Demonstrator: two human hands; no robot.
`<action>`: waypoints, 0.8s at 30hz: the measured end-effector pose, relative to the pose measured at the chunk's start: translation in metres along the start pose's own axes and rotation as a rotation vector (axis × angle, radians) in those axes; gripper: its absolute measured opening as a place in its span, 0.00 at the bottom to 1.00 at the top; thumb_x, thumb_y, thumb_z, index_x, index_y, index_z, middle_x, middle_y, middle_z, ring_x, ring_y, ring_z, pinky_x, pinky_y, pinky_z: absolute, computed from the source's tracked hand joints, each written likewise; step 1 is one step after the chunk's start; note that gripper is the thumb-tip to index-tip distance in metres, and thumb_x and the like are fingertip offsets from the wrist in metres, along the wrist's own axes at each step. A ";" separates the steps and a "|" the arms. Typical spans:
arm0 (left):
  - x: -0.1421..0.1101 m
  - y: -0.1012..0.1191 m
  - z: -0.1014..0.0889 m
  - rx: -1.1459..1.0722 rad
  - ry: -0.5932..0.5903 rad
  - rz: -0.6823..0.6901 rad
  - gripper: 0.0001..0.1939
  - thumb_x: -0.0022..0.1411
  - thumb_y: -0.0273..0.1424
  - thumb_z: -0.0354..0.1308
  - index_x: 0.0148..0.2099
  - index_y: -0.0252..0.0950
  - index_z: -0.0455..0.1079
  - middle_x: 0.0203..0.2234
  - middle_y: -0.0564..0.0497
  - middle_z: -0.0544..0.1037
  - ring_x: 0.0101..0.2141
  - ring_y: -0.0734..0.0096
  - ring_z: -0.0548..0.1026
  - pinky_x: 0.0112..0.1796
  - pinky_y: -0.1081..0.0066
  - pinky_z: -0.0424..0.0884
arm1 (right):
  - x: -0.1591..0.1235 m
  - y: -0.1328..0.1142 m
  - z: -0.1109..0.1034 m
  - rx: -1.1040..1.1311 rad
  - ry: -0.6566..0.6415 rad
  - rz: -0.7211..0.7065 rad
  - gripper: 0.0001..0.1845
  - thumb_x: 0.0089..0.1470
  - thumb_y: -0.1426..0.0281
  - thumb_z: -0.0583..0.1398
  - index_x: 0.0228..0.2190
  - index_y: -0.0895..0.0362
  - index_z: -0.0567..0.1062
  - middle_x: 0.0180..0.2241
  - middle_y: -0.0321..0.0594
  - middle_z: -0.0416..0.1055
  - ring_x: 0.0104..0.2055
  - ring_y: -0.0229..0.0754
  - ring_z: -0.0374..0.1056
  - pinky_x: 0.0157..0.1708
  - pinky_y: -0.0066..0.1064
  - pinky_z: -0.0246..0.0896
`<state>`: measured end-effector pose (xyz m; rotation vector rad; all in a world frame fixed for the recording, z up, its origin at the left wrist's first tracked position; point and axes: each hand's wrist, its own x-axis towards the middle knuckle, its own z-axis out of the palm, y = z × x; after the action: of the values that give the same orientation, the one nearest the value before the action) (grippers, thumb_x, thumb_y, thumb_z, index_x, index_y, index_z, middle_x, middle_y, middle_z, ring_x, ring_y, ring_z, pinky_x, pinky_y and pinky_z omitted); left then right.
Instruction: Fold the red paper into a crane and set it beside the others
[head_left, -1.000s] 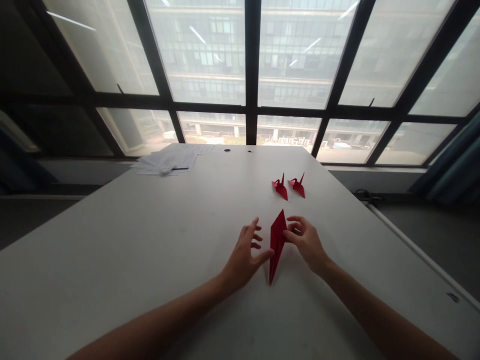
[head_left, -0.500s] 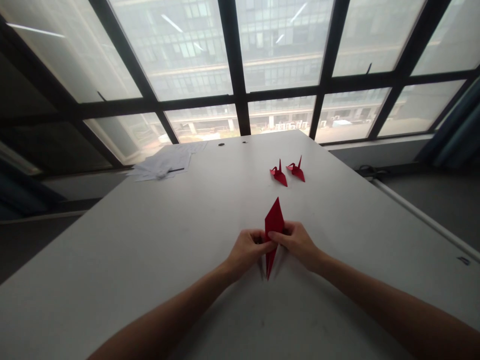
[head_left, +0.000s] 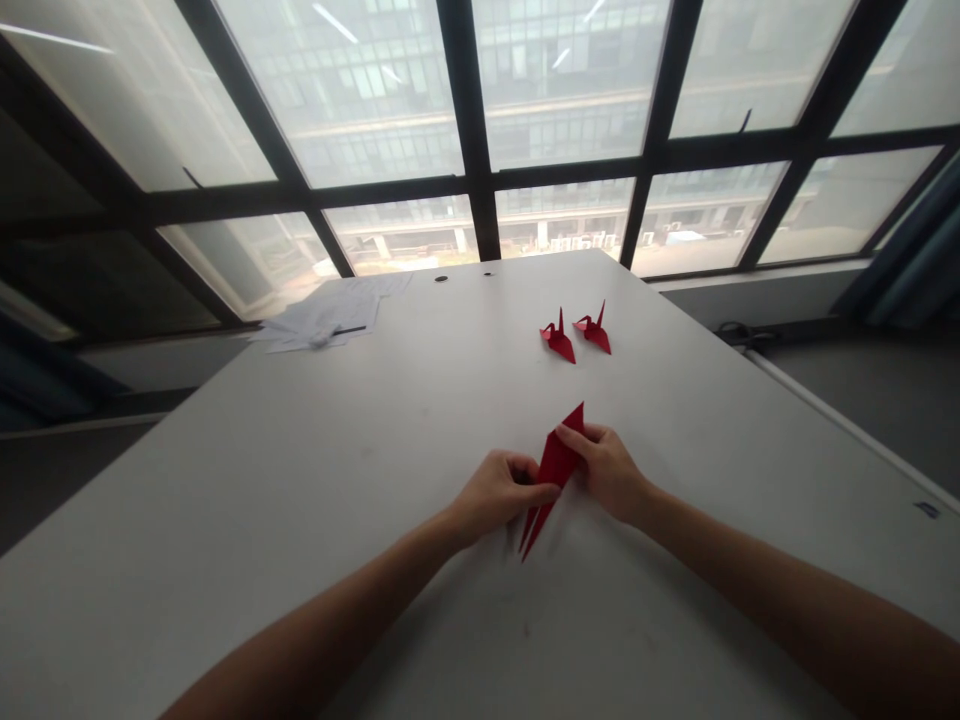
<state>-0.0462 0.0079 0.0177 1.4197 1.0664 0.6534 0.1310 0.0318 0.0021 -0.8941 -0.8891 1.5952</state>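
Between my two hands is a red folded paper (head_left: 559, 460), a long diamond with two narrow points at its near end. My left hand (head_left: 501, 492) pinches its lower left part, thumb lying across the front. Higher up, my right hand (head_left: 607, 468) grips the right side, with the thumb on the front face near the top. The fingers behind the paper are partly hidden. Beyond my hands, two finished red paper cranes (head_left: 559, 343) stand side by side on the white table (head_left: 337, 450).
Loose white sheets (head_left: 322, 310) lie at the table's far left, with a dark pen (head_left: 349, 330) on them. Two small dark round spots (head_left: 441, 279) mark the far edge. A small dark item (head_left: 927, 510) is at the right edge. Large windows (head_left: 562, 80) rise behind.
The folded paper has tilted, its top leaning right and its two lower points showing apart. My right hand has moved up along it; my left hand stays low on it.
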 end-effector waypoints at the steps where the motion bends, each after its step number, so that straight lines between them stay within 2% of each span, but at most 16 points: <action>1: 0.000 0.001 -0.001 0.010 -0.021 0.002 0.15 0.53 0.38 0.68 0.28 0.30 0.72 0.20 0.53 0.71 0.21 0.78 0.65 0.23 0.77 0.58 | 0.001 -0.001 0.000 0.025 0.018 0.009 0.19 0.44 0.56 0.71 0.28 0.59 0.80 0.26 0.40 0.76 0.28 0.39 0.67 0.31 0.32 0.64; 6: 0.000 0.006 -0.004 0.063 -0.090 0.019 0.14 0.53 0.36 0.68 0.27 0.30 0.72 0.21 0.54 0.71 0.22 0.78 0.64 0.24 0.77 0.58 | 0.005 -0.003 0.000 0.079 0.108 0.006 0.20 0.43 0.53 0.71 0.28 0.58 0.81 0.28 0.42 0.76 0.29 0.40 0.68 0.31 0.33 0.64; 12: -0.001 0.008 -0.004 0.054 -0.102 -0.001 0.14 0.53 0.35 0.68 0.26 0.31 0.71 0.20 0.54 0.71 0.22 0.79 0.64 0.24 0.77 0.57 | 0.006 -0.005 -0.003 0.136 0.077 -0.005 0.20 0.48 0.52 0.68 0.32 0.57 0.82 0.31 0.41 0.76 0.30 0.40 0.67 0.32 0.31 0.63; 13: -0.001 0.007 -0.003 0.036 -0.082 0.005 0.14 0.53 0.36 0.68 0.27 0.31 0.71 0.20 0.54 0.71 0.22 0.79 0.64 0.24 0.77 0.57 | 0.005 -0.005 -0.003 0.142 0.048 -0.010 0.21 0.49 0.51 0.66 0.34 0.56 0.82 0.32 0.41 0.76 0.31 0.40 0.67 0.32 0.31 0.63; 15: -0.001 0.003 0.000 -0.025 0.031 0.042 0.15 0.53 0.37 0.69 0.28 0.30 0.73 0.21 0.53 0.73 0.22 0.78 0.66 0.24 0.77 0.58 | 0.002 -0.007 -0.002 0.121 -0.032 -0.030 0.23 0.52 0.49 0.64 0.39 0.54 0.81 0.35 0.41 0.76 0.34 0.41 0.68 0.32 0.32 0.62; 18: 0.001 -0.004 0.004 -0.115 0.237 0.116 0.16 0.54 0.40 0.68 0.31 0.30 0.74 0.25 0.50 0.76 0.25 0.75 0.69 0.27 0.75 0.63 | -0.005 -0.008 0.001 -0.079 -0.135 -0.079 0.19 0.53 0.52 0.64 0.36 0.55 0.80 0.33 0.40 0.75 0.33 0.41 0.67 0.30 0.30 0.59; 21: 0.002 -0.008 0.007 -0.085 0.254 0.158 0.16 0.54 0.40 0.69 0.33 0.30 0.76 0.26 0.49 0.78 0.27 0.72 0.72 0.30 0.74 0.67 | -0.011 -0.007 0.004 -0.273 -0.150 -0.121 0.13 0.50 0.59 0.67 0.30 0.58 0.80 0.27 0.37 0.73 0.28 0.37 0.62 0.28 0.29 0.55; 24: 0.002 -0.007 0.008 -0.068 0.238 0.165 0.18 0.57 0.42 0.67 0.39 0.31 0.76 0.31 0.47 0.79 0.30 0.69 0.75 0.31 0.72 0.70 | -0.009 -0.004 0.003 -0.259 -0.094 -0.136 0.12 0.49 0.61 0.68 0.29 0.58 0.81 0.25 0.36 0.73 0.26 0.35 0.61 0.28 0.30 0.54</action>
<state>-0.0402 0.0058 0.0089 1.4049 1.1067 0.9882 0.1315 0.0230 0.0078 -0.9219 -1.2179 1.4344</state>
